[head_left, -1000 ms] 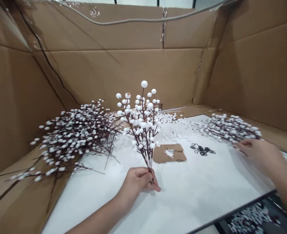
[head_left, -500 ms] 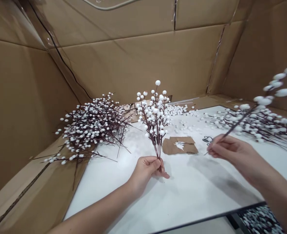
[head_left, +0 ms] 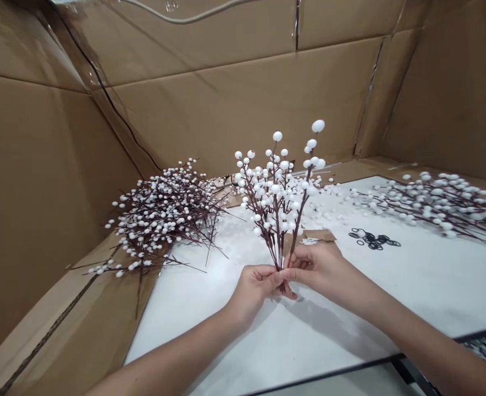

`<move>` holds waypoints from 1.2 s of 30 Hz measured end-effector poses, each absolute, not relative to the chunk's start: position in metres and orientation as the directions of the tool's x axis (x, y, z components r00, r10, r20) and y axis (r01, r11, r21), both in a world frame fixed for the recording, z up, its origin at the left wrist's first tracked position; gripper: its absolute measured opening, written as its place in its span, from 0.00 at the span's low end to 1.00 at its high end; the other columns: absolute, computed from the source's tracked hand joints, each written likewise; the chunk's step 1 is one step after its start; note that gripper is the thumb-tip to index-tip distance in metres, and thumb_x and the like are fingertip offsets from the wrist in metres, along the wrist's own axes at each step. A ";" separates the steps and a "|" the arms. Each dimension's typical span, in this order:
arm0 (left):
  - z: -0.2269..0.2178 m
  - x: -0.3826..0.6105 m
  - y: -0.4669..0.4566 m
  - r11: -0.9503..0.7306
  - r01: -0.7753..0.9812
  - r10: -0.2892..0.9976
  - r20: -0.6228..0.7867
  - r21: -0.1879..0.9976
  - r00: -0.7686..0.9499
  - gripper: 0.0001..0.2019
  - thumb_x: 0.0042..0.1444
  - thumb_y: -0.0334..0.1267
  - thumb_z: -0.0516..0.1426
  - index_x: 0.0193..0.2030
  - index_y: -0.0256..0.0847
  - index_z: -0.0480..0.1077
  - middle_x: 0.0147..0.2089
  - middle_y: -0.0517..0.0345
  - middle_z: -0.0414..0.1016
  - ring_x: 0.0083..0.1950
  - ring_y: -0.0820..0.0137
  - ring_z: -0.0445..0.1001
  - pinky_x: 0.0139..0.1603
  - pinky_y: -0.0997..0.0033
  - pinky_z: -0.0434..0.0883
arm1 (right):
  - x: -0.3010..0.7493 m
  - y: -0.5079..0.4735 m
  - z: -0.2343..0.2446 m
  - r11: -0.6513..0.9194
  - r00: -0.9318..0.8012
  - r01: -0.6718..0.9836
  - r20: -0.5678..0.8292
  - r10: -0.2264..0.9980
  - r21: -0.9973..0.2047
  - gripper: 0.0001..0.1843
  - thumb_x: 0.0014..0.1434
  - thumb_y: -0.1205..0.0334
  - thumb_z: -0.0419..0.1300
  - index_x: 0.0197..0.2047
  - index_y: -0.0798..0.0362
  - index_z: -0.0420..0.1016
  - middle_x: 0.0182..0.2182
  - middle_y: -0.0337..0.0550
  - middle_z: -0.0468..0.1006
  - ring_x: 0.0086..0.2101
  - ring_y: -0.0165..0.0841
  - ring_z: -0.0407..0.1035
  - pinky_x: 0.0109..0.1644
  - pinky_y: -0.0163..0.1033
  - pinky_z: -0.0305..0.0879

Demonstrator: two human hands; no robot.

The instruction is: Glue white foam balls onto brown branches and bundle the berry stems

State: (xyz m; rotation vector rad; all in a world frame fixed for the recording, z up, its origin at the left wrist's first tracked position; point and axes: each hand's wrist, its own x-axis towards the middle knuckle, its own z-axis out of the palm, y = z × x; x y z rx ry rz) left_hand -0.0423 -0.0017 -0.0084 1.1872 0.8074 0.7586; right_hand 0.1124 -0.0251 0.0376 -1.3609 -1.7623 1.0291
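My left hand [head_left: 256,291] is closed around the lower stems of an upright bunch of white berry stems [head_left: 275,190], brown-stemmed with round white berries. Pinched in my right hand [head_left: 315,268] is a single berry stem [head_left: 308,190], which leans a little to the right beside the bunch. The fingertips of both hands meet at the base of the stems, and the lower ends are partly hidden by the fingers. Behind my right hand lies a piece of brown cardboard [head_left: 325,235] with white bits on it, now mostly covered.
A large heap of berry stems [head_left: 164,209] lies to the left. More berry stems [head_left: 436,203] are spread at the right. Small black rings [head_left: 375,240] lie on the white board [head_left: 424,286]. Loose white berries [head_left: 337,192] are scattered at the back. Cardboard walls [head_left: 235,110] enclose the table.
My right hand has brought the single berry stem from the right to the bunch, up against my left hand. My left hand keeps its hold. The black rings are now uncovered.
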 end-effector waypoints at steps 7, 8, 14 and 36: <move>-0.009 -0.043 -0.001 0.220 -0.144 0.843 -0.114 0.965 0.525 0.19 0.41 0.51 0.61 0.21 0.33 0.71 0.22 0.55 0.72 0.27 0.68 0.74 0.34 0.70 0.68 | 0.111 -0.023 0.038 0.212 -0.192 0.656 0.111 0.975 -0.724 0.08 0.51 0.62 0.57 0.21 0.52 0.69 0.20 0.38 0.76 0.24 0.31 0.69 0.23 0.31 0.58; -0.009 -0.043 -0.001 0.225 -0.152 0.839 -0.113 0.962 0.532 0.19 0.41 0.51 0.61 0.21 0.33 0.70 0.22 0.56 0.72 0.27 0.67 0.74 0.34 0.70 0.69 | 0.111 -0.022 0.037 0.216 -0.183 0.664 0.124 0.975 -0.716 0.08 0.50 0.63 0.57 0.21 0.52 0.69 0.20 0.37 0.76 0.24 0.31 0.69 0.23 0.31 0.58; -0.007 -0.042 -0.002 0.235 -0.192 0.831 -0.095 0.953 0.549 0.19 0.41 0.51 0.61 0.20 0.34 0.69 0.21 0.59 0.68 0.28 0.67 0.74 0.36 0.69 0.68 | 0.108 -0.019 0.036 0.204 -0.238 0.554 0.081 0.968 -0.808 0.08 0.50 0.70 0.52 0.22 0.51 0.65 0.18 0.34 0.76 0.23 0.30 0.71 0.25 0.30 0.60; -0.010 -0.037 -0.007 0.114 -0.095 0.839 -0.044 0.989 0.542 0.21 0.37 0.54 0.62 0.16 0.36 0.65 0.18 0.58 0.69 0.24 0.67 0.72 0.31 0.70 0.66 | 0.101 -0.033 0.049 0.262 -0.232 0.939 0.148 0.961 -0.224 0.08 0.46 0.74 0.57 0.20 0.54 0.70 0.14 0.40 0.70 0.16 0.29 0.64 0.21 0.32 0.50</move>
